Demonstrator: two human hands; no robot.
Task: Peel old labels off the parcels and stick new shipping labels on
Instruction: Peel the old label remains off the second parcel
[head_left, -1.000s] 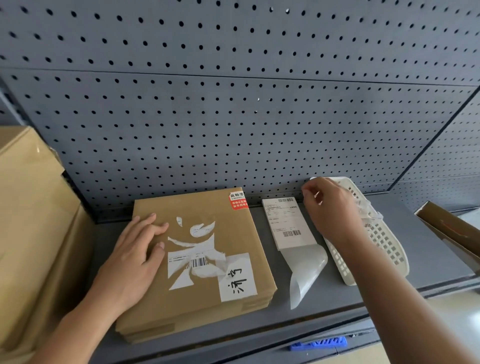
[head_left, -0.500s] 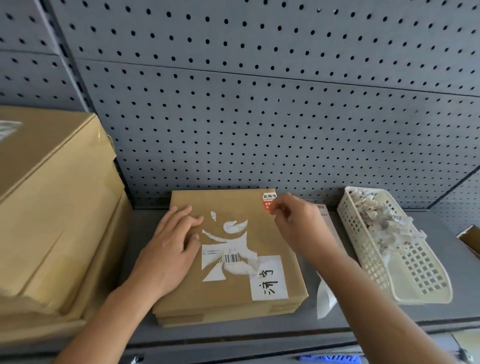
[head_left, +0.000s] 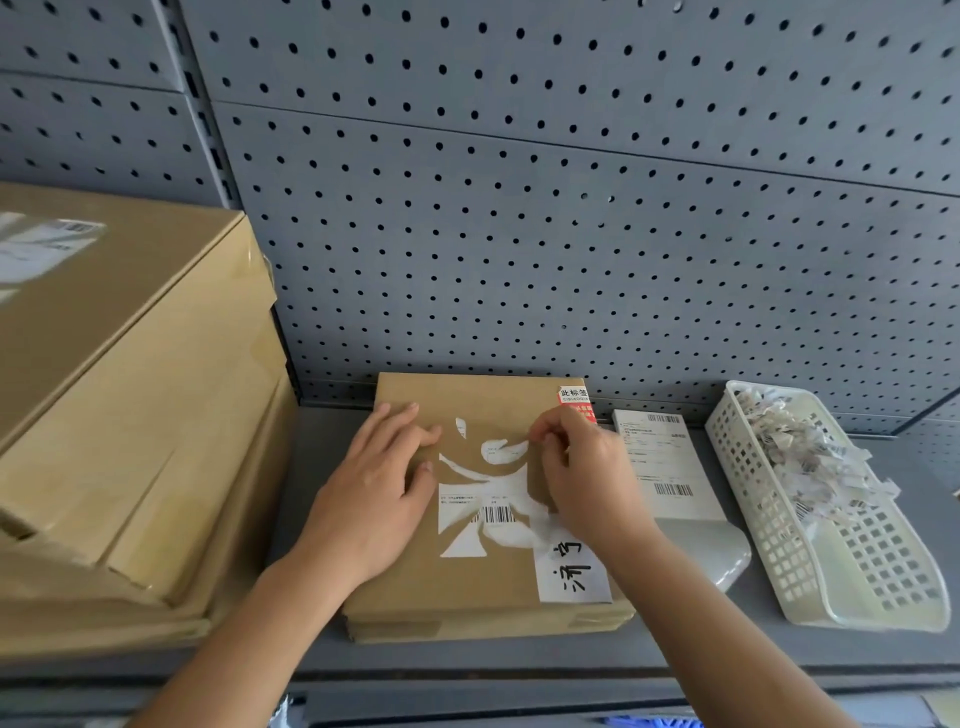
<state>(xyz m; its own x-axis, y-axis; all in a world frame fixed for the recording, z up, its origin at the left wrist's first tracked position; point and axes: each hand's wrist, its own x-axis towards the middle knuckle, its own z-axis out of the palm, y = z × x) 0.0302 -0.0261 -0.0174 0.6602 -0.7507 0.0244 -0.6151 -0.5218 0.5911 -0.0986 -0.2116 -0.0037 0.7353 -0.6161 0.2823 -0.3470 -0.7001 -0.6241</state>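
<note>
A flat brown parcel (head_left: 483, 582) lies on the grey shelf (head_left: 675, 654). Torn white remains of an old label (head_left: 480, 506) with a barcode cover its top, and a red-and-white sticker (head_left: 574, 397) sits at its far right corner. My left hand (head_left: 382, 493) rests flat on the parcel's left half. My right hand (head_left: 582, 473) has curled fingers pinching the edge of a label scrap near the parcel's far middle. A new shipping label sheet (head_left: 662, 467) lies to the right of the parcel, its backing curled at the near end.
A white plastic basket (head_left: 878, 582) holding several torn label scraps stands at the right. Large cardboard boxes (head_left: 119, 415) are stacked at the left. A grey pegboard wall (head_left: 519, 234) closes the back of the shelf.
My right hand left the basket, crossed over the new label sheet to the parcel, and now pinches a label scrap. The left hand stayed on the parcel; my view shifted left.
</note>
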